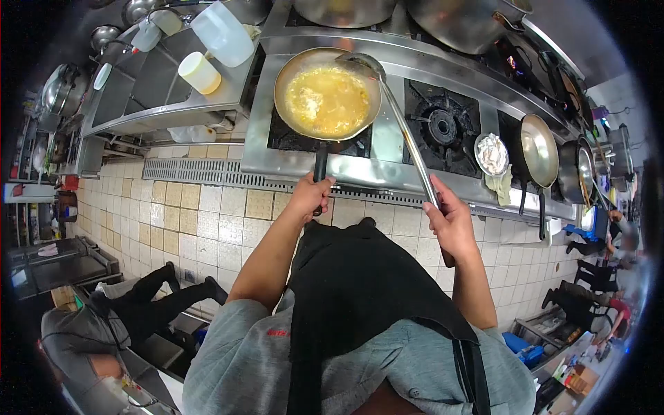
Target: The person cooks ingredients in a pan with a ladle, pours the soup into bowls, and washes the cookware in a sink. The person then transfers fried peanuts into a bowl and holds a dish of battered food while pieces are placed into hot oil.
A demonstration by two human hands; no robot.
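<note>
Head view: left grip (pixel 311 196) wrapped fully round the black handle (pixel 321 162) of the frying pan (pixel 294 69), which sits over the stove's (pixel 387 149) left burner, yellowish liquid (pixel 346 97) inside. Right grip (pixel 449 221) closed round the ladle (pixel 407 135) by its long shaft; ladle head at pan's far right rim. Second pan (pixel 539 152) further right.

I can spot small red lettering (pixel 279 333) on the chest of the person's grey shirt (pixel 238 356), right beside the edge of the black apron (pixel 353 283), but it's too small and blurred for me to make out a word. Nothing else here reads clearly to me.
</note>
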